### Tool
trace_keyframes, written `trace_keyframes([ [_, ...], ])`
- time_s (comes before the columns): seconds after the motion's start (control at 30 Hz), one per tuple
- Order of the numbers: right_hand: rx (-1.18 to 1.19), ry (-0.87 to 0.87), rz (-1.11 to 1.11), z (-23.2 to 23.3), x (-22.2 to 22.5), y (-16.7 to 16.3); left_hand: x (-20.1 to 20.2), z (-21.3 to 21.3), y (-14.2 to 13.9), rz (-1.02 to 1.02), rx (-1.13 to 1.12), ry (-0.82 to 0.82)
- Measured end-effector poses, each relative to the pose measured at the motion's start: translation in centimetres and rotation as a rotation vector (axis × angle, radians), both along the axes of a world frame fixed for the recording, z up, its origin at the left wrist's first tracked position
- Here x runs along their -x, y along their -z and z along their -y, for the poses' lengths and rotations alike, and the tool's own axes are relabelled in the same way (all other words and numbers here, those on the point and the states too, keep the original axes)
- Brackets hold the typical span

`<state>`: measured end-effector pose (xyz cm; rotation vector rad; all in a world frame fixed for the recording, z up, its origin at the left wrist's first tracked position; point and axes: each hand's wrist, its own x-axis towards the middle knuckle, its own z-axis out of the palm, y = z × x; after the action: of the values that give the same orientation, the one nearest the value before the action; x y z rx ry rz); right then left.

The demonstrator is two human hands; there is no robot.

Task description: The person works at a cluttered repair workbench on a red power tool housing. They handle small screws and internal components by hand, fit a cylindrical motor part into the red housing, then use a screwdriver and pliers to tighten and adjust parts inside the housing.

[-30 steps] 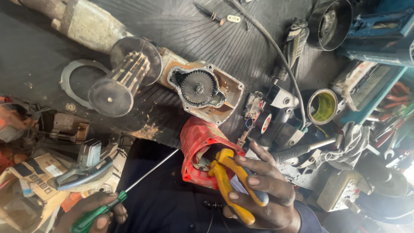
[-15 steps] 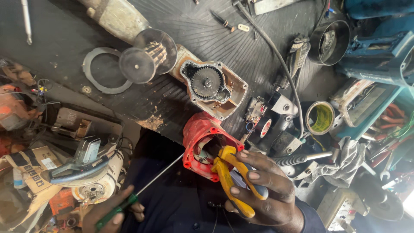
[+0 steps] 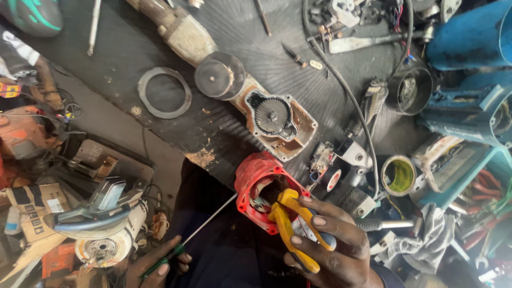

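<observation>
My right hand grips yellow-handled pliers whose jaws reach into the open mouth of a red motor housing at the edge of the black ribbed mat. My left hand holds a green-handled screwdriver; its thin shaft points up toward the red housing's lower left rim. Whether the tip touches the housing is unclear. Inside the housing, wires and metal parts show.
On the mat above lie an opened gearbox with a toothed gear, a dark ring, a round disc part and a black cable. Blue tool bodies crowd the right, a yellow-lined cup sits nearby, and a grinder at left.
The view has shifted so the bench parts sit lower and to the right in frame. My left hand with the screwdriver has moved right, closer to the red housing. My right hand keeps the pliers in the housing.
</observation>
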<state>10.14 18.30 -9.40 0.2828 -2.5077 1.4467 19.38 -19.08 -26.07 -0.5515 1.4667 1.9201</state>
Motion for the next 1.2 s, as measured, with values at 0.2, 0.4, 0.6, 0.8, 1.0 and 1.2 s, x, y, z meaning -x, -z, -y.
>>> trace_keyframes([
  [0.2, -0.008, -0.005, 0.011, 0.2, 0.3, 0.1, -0.4, -1.1, -0.2, 0.057, -0.087, -0.069],
  [0.4, -0.040, -0.001, -0.047, -0.1, 0.7, 0.6, 0.3, -1.5, 0.9, 0.001, -0.162, -0.023],
  [0.6, 0.097, 0.098, 0.080, 1.2, 0.1, 0.1, 2.4, -1.1, 0.4, 0.053, -0.042, 0.237],
  [0.8, 0.001, 0.067, 0.017, 0.8, 0.6, 0.5, 2.8, -1.6, -1.1, 0.004, -0.054, 0.150],
  [1.0, -0.139, 0.103, 0.023, 1.2, -0.3, 0.7, 2.3, -1.4, -1.4, -0.007, -0.162, 0.062],
  [1.2, -0.376, 0.106, 0.055, 0.9, -1.5, 0.5, 1.4, -1.0, -1.6, -0.039, -0.205, 0.020],
])
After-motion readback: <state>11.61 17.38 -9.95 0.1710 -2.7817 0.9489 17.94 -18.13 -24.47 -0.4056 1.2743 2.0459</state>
